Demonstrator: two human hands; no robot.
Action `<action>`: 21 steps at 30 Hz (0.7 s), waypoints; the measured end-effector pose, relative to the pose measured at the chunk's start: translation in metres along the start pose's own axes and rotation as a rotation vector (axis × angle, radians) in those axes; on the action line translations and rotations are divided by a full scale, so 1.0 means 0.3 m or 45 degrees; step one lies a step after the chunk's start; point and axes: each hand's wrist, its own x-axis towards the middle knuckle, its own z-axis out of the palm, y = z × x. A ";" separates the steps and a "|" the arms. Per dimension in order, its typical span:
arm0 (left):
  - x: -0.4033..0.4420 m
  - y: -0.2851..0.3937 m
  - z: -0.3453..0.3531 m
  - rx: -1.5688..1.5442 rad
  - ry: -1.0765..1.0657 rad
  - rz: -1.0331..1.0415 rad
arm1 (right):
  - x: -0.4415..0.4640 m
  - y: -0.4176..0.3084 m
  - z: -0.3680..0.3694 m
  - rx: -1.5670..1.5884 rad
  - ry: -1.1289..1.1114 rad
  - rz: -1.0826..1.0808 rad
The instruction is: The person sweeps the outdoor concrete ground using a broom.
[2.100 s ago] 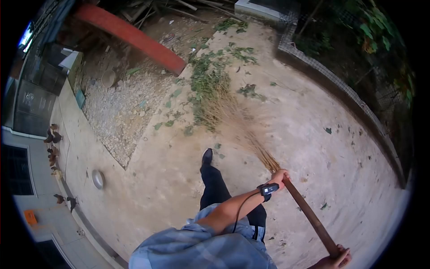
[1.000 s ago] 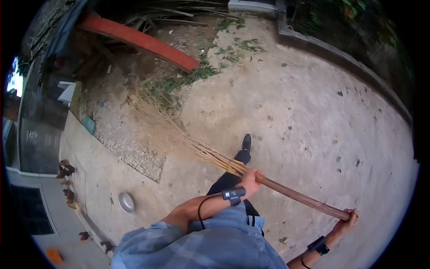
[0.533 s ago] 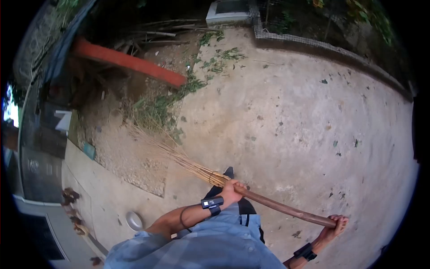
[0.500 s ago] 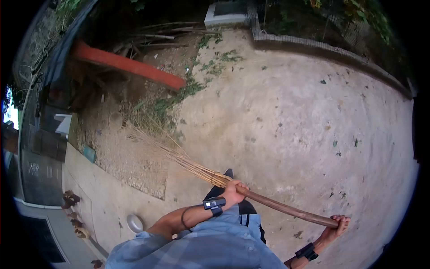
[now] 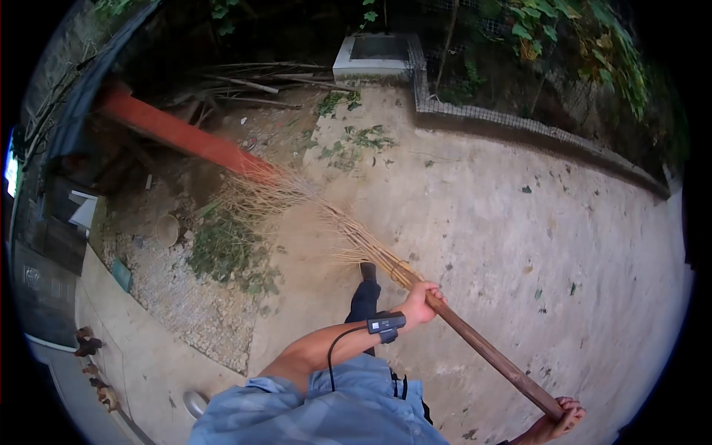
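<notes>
A long twig broom [image 5: 489, 348] slants across the view, its thick wooden handle at the lower right and its splayed bristles [image 5: 326, 211] toward the upper left. My left hand [image 5: 420, 302] is closed round the handle just below the binding of the twigs. At the handle's far end my right hand [image 5: 567, 415] grips it, close to the lower right edge of view. The thin bristle tips overlap the end of a red beam [image 5: 185, 137]. Beside them is a heap of green cuttings [image 5: 226, 248] on the gravel.
Scattered leaves [image 5: 363, 141] lie on the concrete floor [image 5: 482, 215]. A low wall [image 5: 541, 133] with netting borders the back. Left are a bucket [image 5: 168, 230], gravel [image 5: 200, 319] and several chickens [image 5: 87, 343]. A metal bowl [image 5: 195, 404] sits near my left side.
The bristles have swung up and right, from over the gravel to the concrete edge by the red beam. Both hands keep their hold on the broom. The view has shifted, and a foot has stepped forward.
</notes>
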 end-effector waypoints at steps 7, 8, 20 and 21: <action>0.234 0.434 0.427 -0.128 -0.019 -0.125 | 0.341 0.013 0.758 0.051 0.013 -0.362; 0.248 0.481 0.477 -0.143 0.001 -0.156 | 0.388 0.016 0.842 0.042 0.006 -0.356; 0.609 1.191 1.138 -0.331 -0.126 -0.022 | 0.962 0.369 1.576 -0.014 -0.350 -0.325; 0.665 1.262 1.183 -0.308 -0.154 0.033 | 1.006 0.422 1.653 0.000 -0.377 -0.340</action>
